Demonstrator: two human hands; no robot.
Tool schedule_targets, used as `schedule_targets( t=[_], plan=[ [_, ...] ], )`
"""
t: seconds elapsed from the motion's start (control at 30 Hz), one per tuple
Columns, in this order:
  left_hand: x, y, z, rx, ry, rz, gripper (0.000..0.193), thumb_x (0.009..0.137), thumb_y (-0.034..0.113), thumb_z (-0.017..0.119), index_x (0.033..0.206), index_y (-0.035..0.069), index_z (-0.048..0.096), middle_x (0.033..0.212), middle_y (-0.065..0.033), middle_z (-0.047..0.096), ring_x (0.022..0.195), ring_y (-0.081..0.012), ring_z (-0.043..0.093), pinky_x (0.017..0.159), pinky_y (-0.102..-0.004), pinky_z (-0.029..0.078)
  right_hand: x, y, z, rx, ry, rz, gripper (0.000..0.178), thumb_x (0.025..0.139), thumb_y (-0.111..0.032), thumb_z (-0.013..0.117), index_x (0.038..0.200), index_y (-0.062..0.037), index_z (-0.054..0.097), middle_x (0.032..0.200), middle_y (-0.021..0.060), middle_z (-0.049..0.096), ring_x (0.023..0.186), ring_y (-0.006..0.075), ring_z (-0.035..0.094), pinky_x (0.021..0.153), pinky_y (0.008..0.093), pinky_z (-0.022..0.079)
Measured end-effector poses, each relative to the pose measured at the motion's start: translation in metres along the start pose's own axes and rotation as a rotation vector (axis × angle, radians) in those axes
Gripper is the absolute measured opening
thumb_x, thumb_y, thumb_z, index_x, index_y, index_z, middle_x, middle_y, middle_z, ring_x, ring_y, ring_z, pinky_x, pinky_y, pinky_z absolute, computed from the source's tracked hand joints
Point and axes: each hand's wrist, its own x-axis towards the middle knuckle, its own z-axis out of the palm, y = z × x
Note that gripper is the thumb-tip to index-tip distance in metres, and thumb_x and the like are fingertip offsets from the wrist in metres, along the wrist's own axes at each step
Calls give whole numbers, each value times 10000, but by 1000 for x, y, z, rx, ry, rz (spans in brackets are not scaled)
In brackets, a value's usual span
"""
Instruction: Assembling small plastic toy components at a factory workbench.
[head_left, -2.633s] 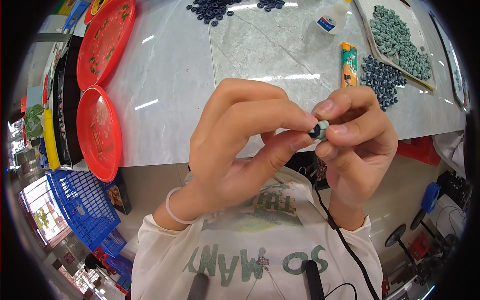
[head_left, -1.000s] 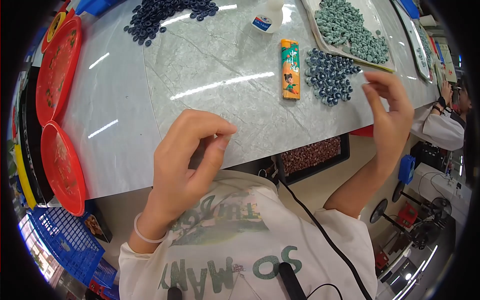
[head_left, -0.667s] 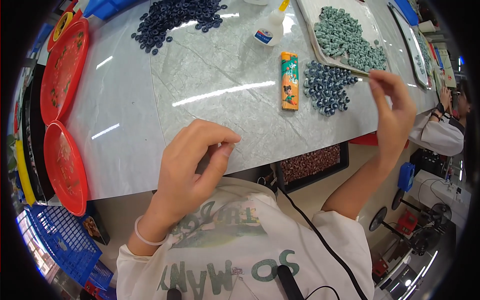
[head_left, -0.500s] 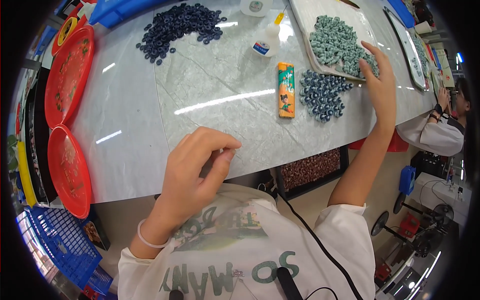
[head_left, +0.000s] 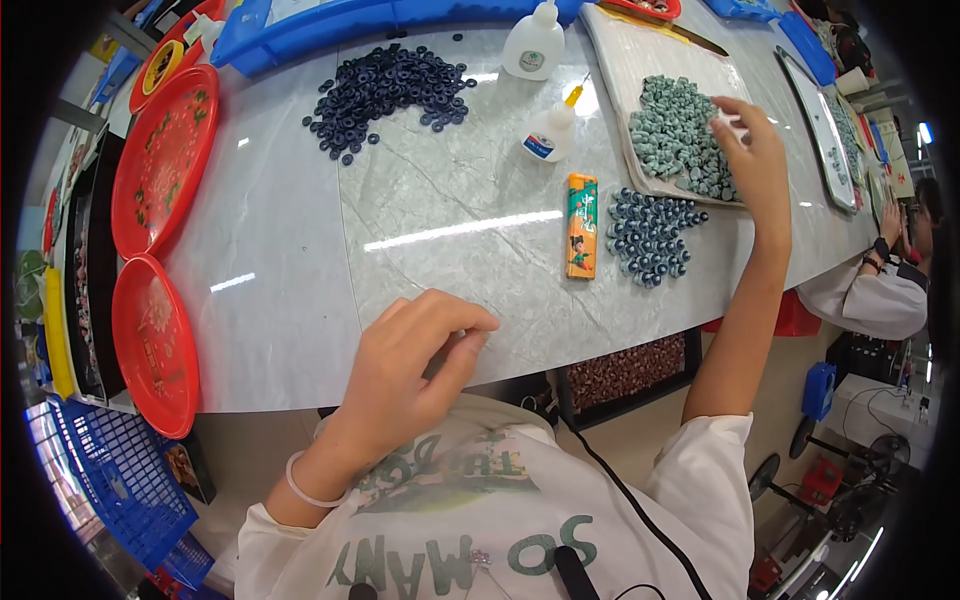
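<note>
Right hand: we see our right hand (head_left: pixel 752 160) stretched far out over the pale flat tray (head_left: pixel 622 60) at the right of the desk, fingers loosely spread, fingertips touching the heap of small grey-green round pieces (head_left: pixel 680 140); whether a piece is pinched between them we cannot tell
Left hand: our left hand (head_left: pixel 410 375) sits near the front edge of the grey marble desk (head_left: pixel 300 260), fingers curled in with the thumb meeting the fingertips; anything between them is too small for us to make out
Grey-green pieces: piled on the tray, under and just left of our right hand
Blue capped pieces: a cluster of small dark blue pieces with pale centres (head_left: pixel 648 235) lies on the desk just in front of the tray
Orange lighter: an orange rectangular lighter (head_left: pixel 581 226) lies just left of that cluster
Glue bottles: a small white squeeze bottle with a yellow nozzle (head_left: pixel 552 130) leans beside the tray; a larger white bottle (head_left: pixel 532 45) stands behind it
Dark rings: a spread of dark navy rings (head_left: pixel 385 90) lies at the far left-centre of the desk, well apart from both hands
Red trays: two round red plastic trays (head_left: pixel 160 250) sit along the left edge
Another person: a sleeve and hand (head_left: pixel 885 270) show at the far right
</note>
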Motion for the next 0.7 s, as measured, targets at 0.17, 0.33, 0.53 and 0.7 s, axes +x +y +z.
schedule_targets(
  t=[0.17,0.33,0.53,0.7],
  plan=[
    [0,0,3,-12,3,-2,120,781,-33,544,877,18,596,799,-57,558,679,-114,525,559,-205,406,29,14,21,138,71,-124,267,864,-181,512,1096,-61,572,1024,148,576,940,260,546,834,328,402],
    [2,-1,2,43,20,31,129,759,-27,553,863,32,600,785,-51,578,671,-143,524,571,-236,400,25,-16,27,13,-22,-152,243,862,-180,511,1049,-44,585,1000,131,576,890,255,552,809,325,404],
    [3,0,2,62,20,44,131,740,-9,564,853,44,604,773,-47,589,668,-164,522,603,-257,398,16,-19,21,122,-46,-223,198,840,-134,534,995,-30,600,957,92,594,847,203,558,761,286,406],
    [3,1,0,23,7,17,131,739,-4,564,853,46,604,771,-49,590,666,-160,520,614,-258,397,12,-23,14,231,-88,-225,176,812,-95,559,965,-24,610,915,60,606,813,138,547,702,241,392]
  ],
)
